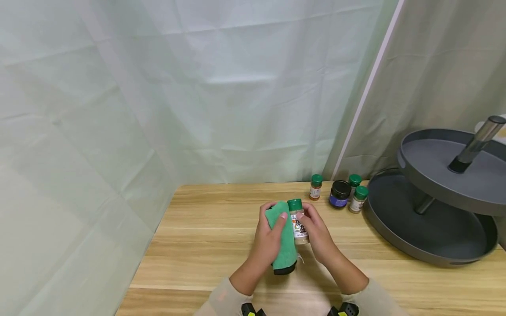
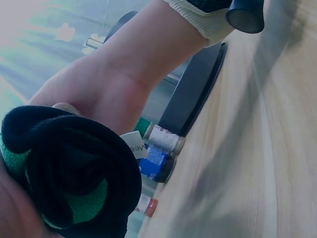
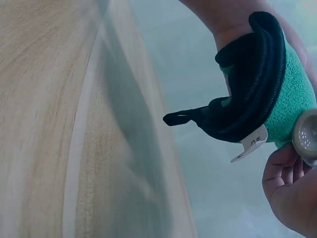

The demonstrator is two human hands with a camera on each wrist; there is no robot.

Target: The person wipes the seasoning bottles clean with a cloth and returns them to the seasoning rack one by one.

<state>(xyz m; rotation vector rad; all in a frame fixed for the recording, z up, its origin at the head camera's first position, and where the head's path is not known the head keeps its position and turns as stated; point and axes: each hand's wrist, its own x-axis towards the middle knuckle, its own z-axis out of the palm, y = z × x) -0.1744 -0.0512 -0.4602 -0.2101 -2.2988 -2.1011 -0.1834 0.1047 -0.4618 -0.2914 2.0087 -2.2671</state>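
The left hand [image 1: 266, 243] pinches a folded green cloth [image 1: 285, 250], thumb laid over its front; the right hand [image 1: 319, 232] grips a green-capped seasoning jar [image 1: 298, 227], thumb on its label [image 1: 299, 232]. How the fingers behind are lying, I cannot tell. The jar is between both hands, above the wooden table [image 1: 205, 250], its side against the cloth. For rubbing it well, I think the right hand should turn it little by little, while the cloth presses evenly. Its cap [image 1: 294, 204] points upward and away from the person, its base [image 3: 307, 136] toward them; the long axis runs alongside the cloth's. Farther right, a black-lidded jar [image 1: 340, 194] stands near the two-tier grey tray [image 1: 419, 253].
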